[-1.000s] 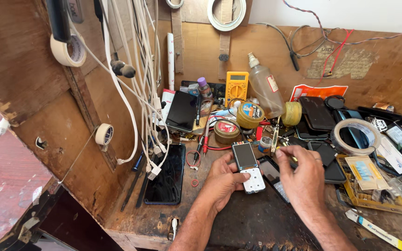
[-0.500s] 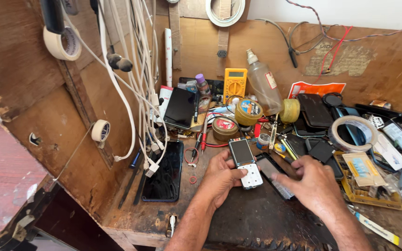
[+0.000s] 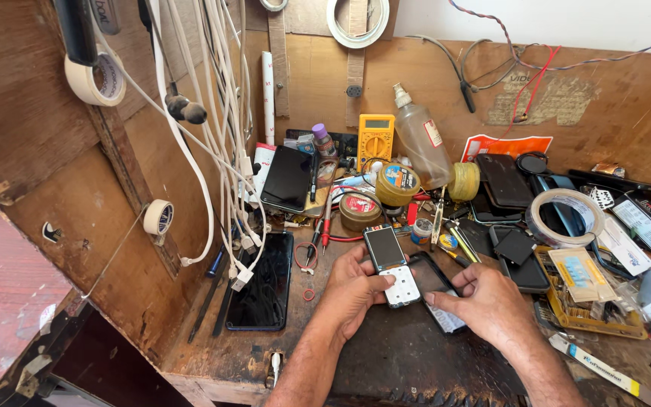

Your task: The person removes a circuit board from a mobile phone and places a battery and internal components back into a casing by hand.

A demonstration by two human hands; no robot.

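Head camera view, looking down at a crowded wooden repair surface [image 3: 212, 362] with board walls behind and to the left.

The left hand [image 3: 352, 290] grasps a small keypad phone [image 3: 391, 265], its fingers [image 3: 356, 260] wrapped around the left edge and the thumb near the white keypad. The phone lies face up with a dark screen above the keys, and its casing looks whole from this side.

The right hand [image 3: 491, 301] rests just right of the phone, fingers loosely curled with the fingertips on a dark flat phone part [image 3: 437, 290] lying beside and partly under the handset; whether they grip it cannot be told.

Judging by this, the handset is picked out and held steady, but no tool is in either hand and nothing looks opened yet.

Beyond the fingertips stand two round tins [image 3: 378, 197], a yellow multimeter [image 3: 376, 139] and a clear plastic bottle [image 3: 423, 139]. Left of the left-hand fingers lies a black smartphone [image 3: 263, 283], face up beneath hanging white cables [image 3: 227, 151]. Right of the right-hand fingers sit a tape roll [image 3: 564, 217] and a yellow parts tray [image 3: 589, 298].
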